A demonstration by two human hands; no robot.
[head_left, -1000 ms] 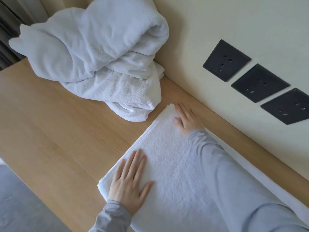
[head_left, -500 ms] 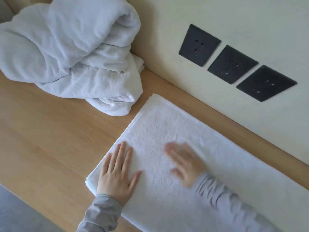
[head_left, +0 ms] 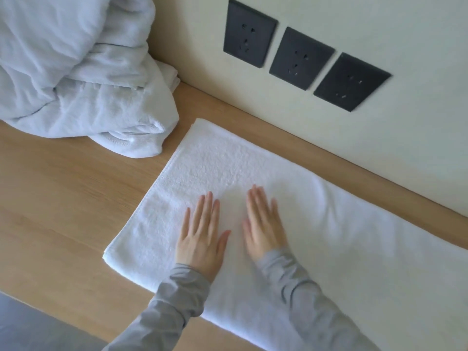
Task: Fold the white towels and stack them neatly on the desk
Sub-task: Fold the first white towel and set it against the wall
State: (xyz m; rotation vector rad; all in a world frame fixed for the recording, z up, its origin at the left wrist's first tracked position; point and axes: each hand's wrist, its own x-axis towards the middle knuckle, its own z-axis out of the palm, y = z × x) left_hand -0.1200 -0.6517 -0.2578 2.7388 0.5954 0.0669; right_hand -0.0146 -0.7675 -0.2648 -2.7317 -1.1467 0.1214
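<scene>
A white terry towel point(head_left: 253, 173), folded into a long flat strip with a looped, grainy surface and a stitched hem, lies on the light wooden desk point(head_left: 63, 198). Its far long edge runs near the cream wall point(head_left: 379, 148). Just beside its left end sits a soft heap of crumpled white towels point(head_left: 76, 72), full of deep folds. Three black square sockets point(head_left: 301, 58) with a matte face are set in a row on the wall.

One second ago the right hand point(head_left: 263, 229) was at the far corner of the strip, close to the wall. Now it rests in the middle of the strip, just beside the left hand point(head_left: 202, 239). The left hand was near the short left edge then, and now it lies further in from it.

Both hands lie palm down on the towel and hold nothing. The left fingers point(head_left: 207, 211) are straight and a little spread, with the thumb out to the side. The right fingers point(head_left: 255, 201) are straight and close together, and somewhat blurred. Grey ribbed sleeves point(head_left: 177, 300) cover both wrists.
</scene>
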